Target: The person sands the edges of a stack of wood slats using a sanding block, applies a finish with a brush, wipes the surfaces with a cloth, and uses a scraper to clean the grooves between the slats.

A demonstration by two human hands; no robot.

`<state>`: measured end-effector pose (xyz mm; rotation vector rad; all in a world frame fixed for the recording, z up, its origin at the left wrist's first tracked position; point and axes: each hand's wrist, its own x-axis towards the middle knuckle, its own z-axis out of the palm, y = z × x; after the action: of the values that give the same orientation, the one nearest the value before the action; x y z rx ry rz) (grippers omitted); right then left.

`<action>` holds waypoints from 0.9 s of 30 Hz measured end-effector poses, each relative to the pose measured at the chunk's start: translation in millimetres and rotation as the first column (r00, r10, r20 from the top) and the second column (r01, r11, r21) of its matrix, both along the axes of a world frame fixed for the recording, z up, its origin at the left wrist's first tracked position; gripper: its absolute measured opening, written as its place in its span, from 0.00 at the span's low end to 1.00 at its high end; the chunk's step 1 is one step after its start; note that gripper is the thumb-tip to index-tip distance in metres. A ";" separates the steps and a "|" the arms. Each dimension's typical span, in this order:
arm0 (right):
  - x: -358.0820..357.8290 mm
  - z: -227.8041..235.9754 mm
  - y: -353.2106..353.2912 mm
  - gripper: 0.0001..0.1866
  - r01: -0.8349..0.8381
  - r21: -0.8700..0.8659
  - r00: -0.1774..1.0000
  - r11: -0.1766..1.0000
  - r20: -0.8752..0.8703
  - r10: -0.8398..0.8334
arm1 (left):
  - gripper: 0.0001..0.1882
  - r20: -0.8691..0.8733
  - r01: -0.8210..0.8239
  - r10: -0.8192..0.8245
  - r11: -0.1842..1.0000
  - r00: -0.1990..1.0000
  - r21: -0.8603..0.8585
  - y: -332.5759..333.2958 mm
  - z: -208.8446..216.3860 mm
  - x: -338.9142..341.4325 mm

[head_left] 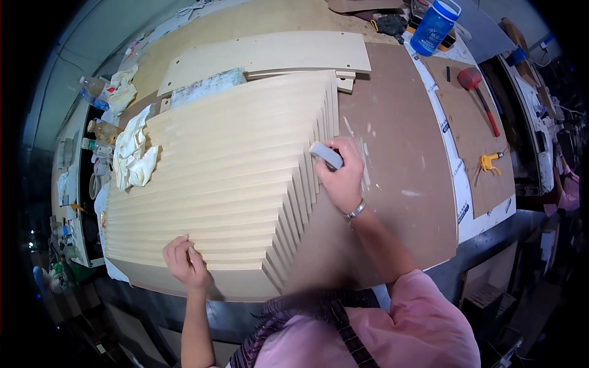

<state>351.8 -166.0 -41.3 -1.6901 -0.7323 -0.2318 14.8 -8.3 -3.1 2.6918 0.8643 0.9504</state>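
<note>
Pale wooden boards (208,165) lie overlapped like steps across the table, their right ends forming a staggered edge. My right hand (345,175) is closed around a grey sanding block (326,156), which is at the staggered right ends of the boards, toward the far side. The block's lower side is hidden, so I cannot tell how firmly it touches the wood. My left hand (184,262) is at the front boards, left of the middle, its fingers loosely bent and apart with nothing in them.
Crumpled white cloth (136,150) lies on the boards' left end. Behind are larger drilled panels (276,52) and a whitish wrapped block (207,86). At right are a blue bottle (434,27), a red mallet (471,80) and a yellow air blow gun (489,162). Plastic bottles (101,131) stand left.
</note>
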 end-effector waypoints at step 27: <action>14.2 6.0 3.7 0.14 -0.018 0.025 0.992 1.000 0.126 0.015 | 0.08 -0.002 0.001 -0.001 1.000 1.000 0.015 2.6 0.1 -1.7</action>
<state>366.0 -162.3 -35.3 -1.6548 -0.8327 -0.3371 13.1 -5.7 -3.0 2.7058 0.8596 0.9585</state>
